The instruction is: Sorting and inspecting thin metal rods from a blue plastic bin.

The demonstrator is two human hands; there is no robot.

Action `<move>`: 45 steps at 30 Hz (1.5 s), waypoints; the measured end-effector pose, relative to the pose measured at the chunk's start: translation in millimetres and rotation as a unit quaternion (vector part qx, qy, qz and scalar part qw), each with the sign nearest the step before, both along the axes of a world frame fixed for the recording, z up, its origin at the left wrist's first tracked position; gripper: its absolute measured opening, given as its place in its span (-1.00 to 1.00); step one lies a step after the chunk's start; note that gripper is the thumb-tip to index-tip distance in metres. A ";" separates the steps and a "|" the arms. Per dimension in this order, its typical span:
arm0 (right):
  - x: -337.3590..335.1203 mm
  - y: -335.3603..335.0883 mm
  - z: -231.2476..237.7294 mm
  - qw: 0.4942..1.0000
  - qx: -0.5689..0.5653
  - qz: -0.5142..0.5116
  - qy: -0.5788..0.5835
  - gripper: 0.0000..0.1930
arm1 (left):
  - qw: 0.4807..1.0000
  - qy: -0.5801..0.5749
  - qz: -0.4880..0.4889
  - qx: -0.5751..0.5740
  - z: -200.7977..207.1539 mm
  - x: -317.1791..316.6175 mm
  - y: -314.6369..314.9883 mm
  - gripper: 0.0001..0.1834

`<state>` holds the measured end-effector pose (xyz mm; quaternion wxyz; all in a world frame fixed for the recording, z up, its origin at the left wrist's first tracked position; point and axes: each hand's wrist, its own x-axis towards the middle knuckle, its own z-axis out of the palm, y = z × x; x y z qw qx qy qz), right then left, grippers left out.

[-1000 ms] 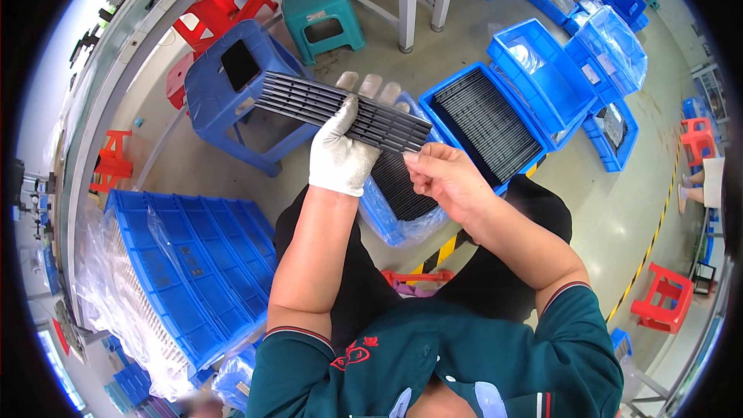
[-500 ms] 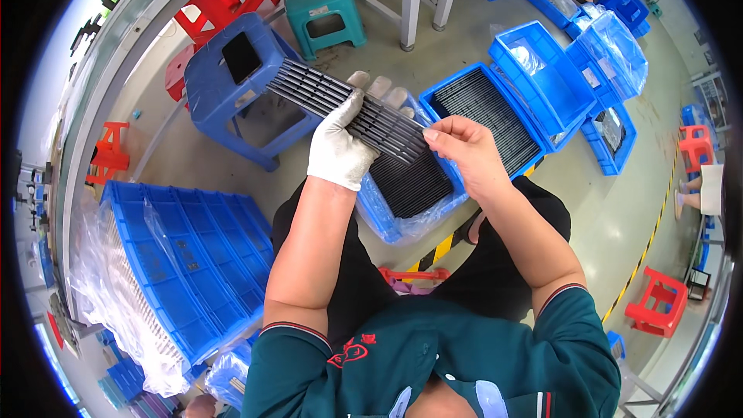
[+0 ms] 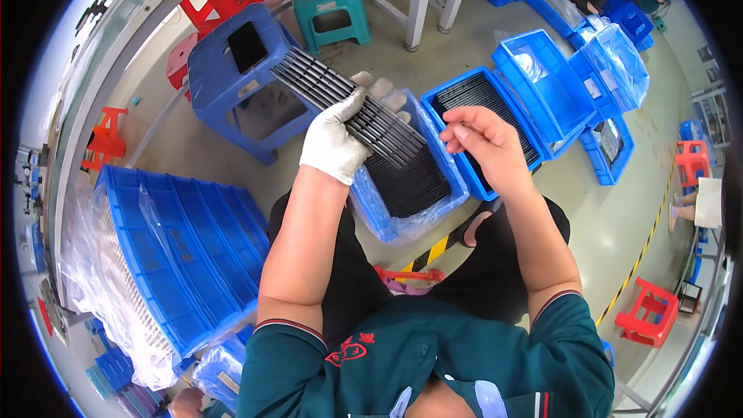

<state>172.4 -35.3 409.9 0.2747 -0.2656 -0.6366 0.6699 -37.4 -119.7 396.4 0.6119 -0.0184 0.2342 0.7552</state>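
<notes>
My left hand (image 3: 337, 138), in a white glove, is closed round a fan of several slim black rods (image 3: 340, 105). They lie side by side across the palm under the thumb, their far ends pointing up and left. To their right, my bare right hand (image 3: 489, 147) hovers apart from them, its fingers curled in toward the thumb; no rod shows in it. Below the left hand's rods stands a blue crate lined with clear plastic (image 3: 457, 198), filled with similar black rods (image 3: 414, 187). Another blue crate (image 3: 481, 71) of rods sits behind my right hand.
A blue stool (image 3: 209, 77) with a flat black item (image 3: 247, 47) on it stands at the left, near a green stool (image 3: 328, 1). Stacked blue crates (image 3: 193, 263) fill the lower left. Empty-looking blue bins (image 3: 542, 97) and a red stool (image 3: 648, 313) are at the right.
My right hand has let go of the rods' near end and moved right and slightly down. The left hand still holds them, shifted slightly left.
</notes>
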 end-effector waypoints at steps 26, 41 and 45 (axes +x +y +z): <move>-7.2 -11.0 5.2 0.988 0.040 0.105 -0.104 -0.84 | 0.994 0.046 -0.025 -0.095 -4.0 15.1 1.1 -0.73; -15.4 -20.2 -4.7 0.901 0.394 -0.017 -0.180 -0.88 | 0.993 0.055 -0.046 -0.091 -10.0 13.2 4.3 -0.80; -15.5 -15.7 -8.3 0.901 0.406 -0.001 -0.153 -0.90 | 0.992 0.054 -0.035 -0.109 -10.4 12.7 4.9 -0.80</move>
